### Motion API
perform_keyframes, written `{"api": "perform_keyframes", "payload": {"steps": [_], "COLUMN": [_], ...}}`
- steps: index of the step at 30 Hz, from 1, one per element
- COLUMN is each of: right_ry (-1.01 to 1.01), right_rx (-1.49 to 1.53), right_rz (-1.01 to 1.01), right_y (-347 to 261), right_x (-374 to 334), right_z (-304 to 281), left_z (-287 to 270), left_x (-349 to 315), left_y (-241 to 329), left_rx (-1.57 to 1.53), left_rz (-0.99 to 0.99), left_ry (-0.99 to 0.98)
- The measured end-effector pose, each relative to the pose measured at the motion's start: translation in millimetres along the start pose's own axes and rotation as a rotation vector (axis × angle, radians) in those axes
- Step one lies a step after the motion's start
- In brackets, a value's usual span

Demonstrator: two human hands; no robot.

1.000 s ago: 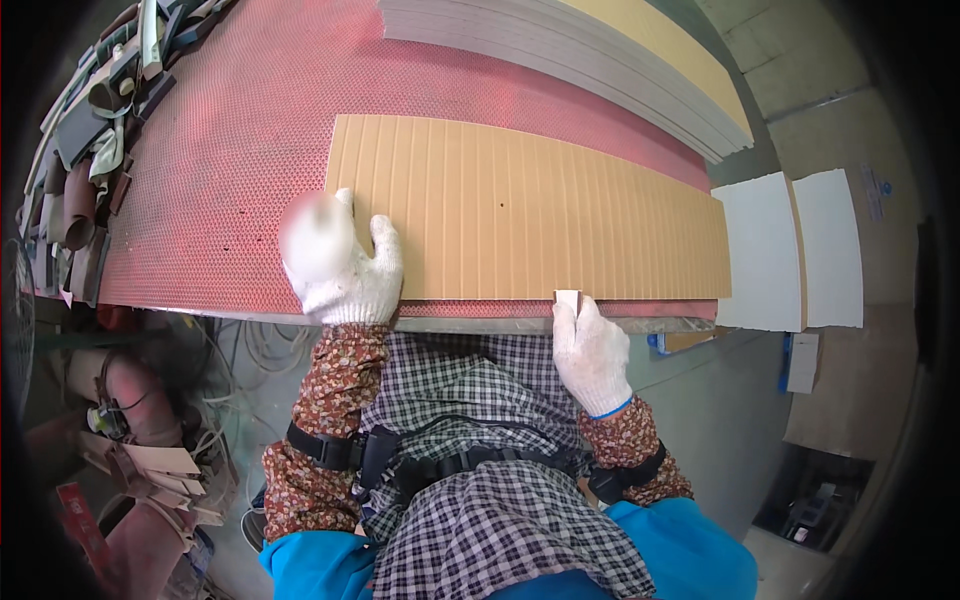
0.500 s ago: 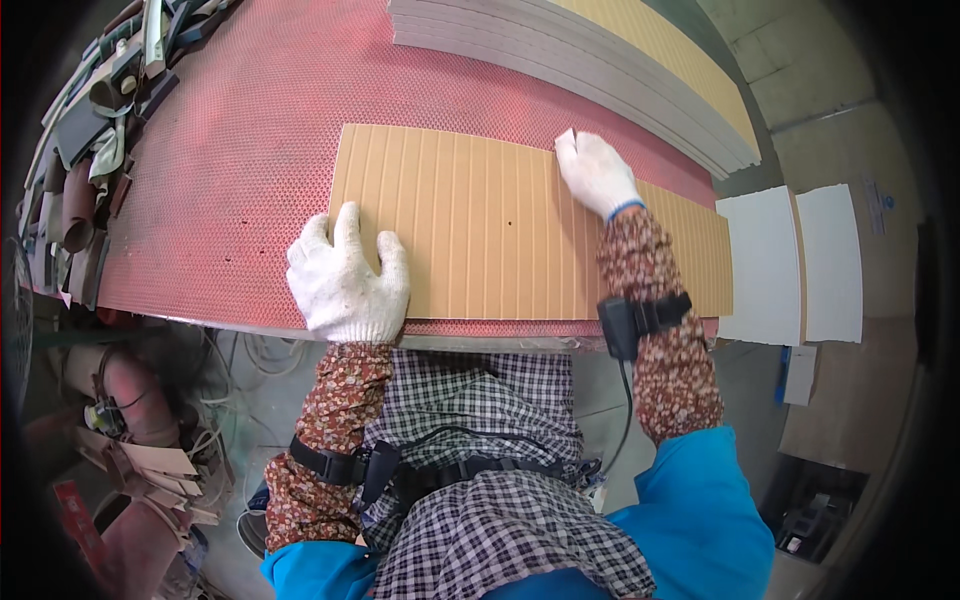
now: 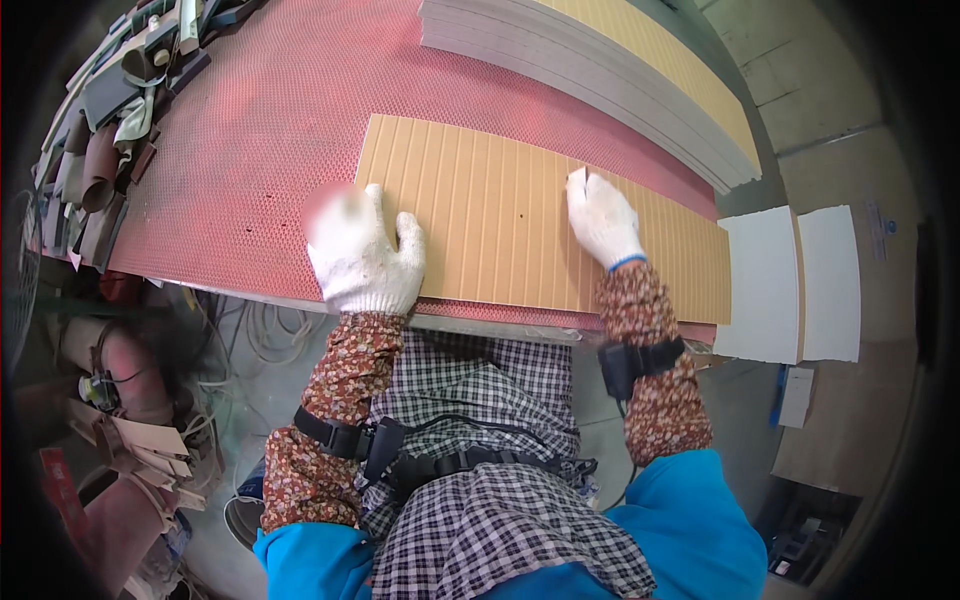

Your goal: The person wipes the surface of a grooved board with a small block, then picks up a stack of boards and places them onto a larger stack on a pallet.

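Observation:
A tan grooved panel [image 3: 480,210] lies flat on the red, mesh-textured tabletop [image 3: 240,150] in front of me. My left hand [image 3: 365,250], in a white knit glove, rests at the panel's left end with the thumb and fingers apart; part of it is blurred. Over the panel's right half, near its far edge, is my gloved right hand [image 3: 605,218]. Its fingers are pinched together, and a small dark sliver shows at the fingertips, too small to name.
A tall stack of similar panels [image 3: 570,80] stands at the far right. Scraps and rolled pieces [image 3: 100,165] crowd the table's left side. White boards [image 3: 785,280] sit past the panel's right end. Pipes [image 3: 130,370] and coiled cords [image 3: 275,330] are below left.
My right hand has moved nearer to me, from the panel's far edge onto its face. My left hand is slightly farther up and right in view. The whole view has shifted a little.

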State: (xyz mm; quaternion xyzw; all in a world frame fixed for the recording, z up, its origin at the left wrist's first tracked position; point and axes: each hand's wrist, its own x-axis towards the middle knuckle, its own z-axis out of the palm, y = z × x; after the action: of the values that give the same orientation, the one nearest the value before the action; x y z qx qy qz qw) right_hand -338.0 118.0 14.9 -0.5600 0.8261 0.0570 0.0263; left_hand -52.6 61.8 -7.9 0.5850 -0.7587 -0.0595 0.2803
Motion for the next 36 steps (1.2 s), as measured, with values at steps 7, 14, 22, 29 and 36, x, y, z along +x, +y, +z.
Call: {"api": "perform_keyframes", "payload": {"steps": [7,14,22,29,36], "right_ry": [0.055,0.207,0.167,0.073,0.059], "right_rx": [-0.037,0.093,0.022,0.029,0.074], "right_rz": [-0.022,0.041,-0.027,-0.005,0.039], "right_y": [-31.8,-46.7,-53.5,-53.3,-20.0], "right_x": [-113.9,-177.1,-174.9,-159.3,-35.6], "right_z": [4.5,22.3,18.2,3.8,-2.3], "left_z": [0.1,-3.2,1.7,4.5,5.9], "left_x": [0.3,0.9,-1.2,-2.1,5.8], "left_y": [-3.0,-2.7,-2.5,-1.7,5.3], "left_rx": [0.037,0.029,0.023,0.029,0.005], "left_rz": [-0.008,-0.018,-0.017,0.013,0.039], "left_ry": [0.0,-0.019,-0.033,0.01,0.013]}}
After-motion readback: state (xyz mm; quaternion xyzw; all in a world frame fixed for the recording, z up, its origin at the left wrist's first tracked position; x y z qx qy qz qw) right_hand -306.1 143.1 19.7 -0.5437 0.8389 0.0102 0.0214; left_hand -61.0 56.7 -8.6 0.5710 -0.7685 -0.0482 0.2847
